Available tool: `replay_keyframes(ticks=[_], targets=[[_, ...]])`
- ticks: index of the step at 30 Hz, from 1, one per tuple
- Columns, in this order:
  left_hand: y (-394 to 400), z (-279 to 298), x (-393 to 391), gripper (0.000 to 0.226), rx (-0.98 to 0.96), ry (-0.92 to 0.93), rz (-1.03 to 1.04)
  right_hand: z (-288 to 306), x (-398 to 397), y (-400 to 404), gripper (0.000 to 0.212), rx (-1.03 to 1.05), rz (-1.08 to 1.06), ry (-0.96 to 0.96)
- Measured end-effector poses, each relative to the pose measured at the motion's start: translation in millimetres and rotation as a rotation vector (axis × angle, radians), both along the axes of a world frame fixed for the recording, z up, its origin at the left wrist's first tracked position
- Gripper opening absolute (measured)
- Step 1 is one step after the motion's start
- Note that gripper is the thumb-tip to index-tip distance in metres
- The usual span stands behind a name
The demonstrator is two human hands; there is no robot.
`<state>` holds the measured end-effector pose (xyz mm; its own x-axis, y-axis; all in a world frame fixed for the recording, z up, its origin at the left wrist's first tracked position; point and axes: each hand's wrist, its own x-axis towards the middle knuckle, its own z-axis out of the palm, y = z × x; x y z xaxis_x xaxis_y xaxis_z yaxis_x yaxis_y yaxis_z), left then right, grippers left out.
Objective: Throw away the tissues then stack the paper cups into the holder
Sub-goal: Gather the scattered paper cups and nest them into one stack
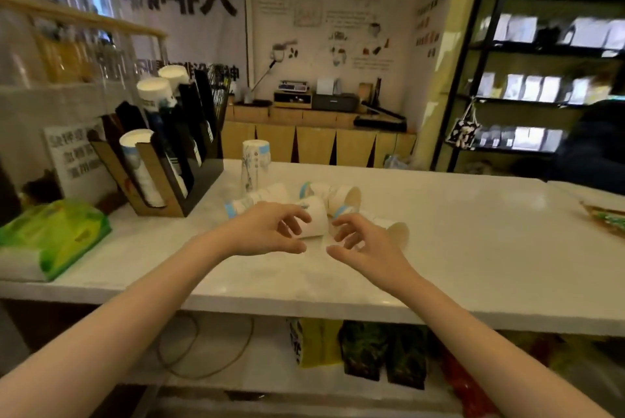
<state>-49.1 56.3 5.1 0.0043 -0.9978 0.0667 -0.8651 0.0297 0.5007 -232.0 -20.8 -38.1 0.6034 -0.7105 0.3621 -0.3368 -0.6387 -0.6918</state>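
Observation:
Several white paper cups with blue rims lie on their sides in a loose pile [338, 197] on the white counter [456, 231]. An upright stack of cups [255, 164] stands just behind them. One lying cup [316, 219] sits between my hands. My left hand [267, 230] hovers over its left side with fingers spread, holding nothing. My right hand [362, 241] is just right of it, fingers curled apart, also empty. Another cup [397, 231] lies behind my right hand. The slanted black-and-wood cup holder [159, 160] stands at the left with stacks of cups in its slots. No loose tissues are visible.
A green tissue pack [54, 241] lies at the counter's left edge. A printed sign [74, 157] stands behind the holder. A basket edge [605, 218] shows at the far right. Bags [372, 350] sit on the shelf under the counter. A black shelving unit [527, 79] stands behind.

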Motion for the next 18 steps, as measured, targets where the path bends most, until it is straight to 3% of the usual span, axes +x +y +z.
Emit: replay_keyframes(ticks=[5,9,18], targets=[[-30,27,25,0.054,-0.097,-0.062,0.01,30,19,-40,0.04,-0.097,-0.035,0.013],[-46,31,52,0.056,-0.185,-0.037,0.052,45,41,-65,0.056,-0.07,-0.022,0.043],[-79,1,99,0.057,-0.218,0.063,0.167,46,82,-114,0.088,0.002,0.122,0.411]])
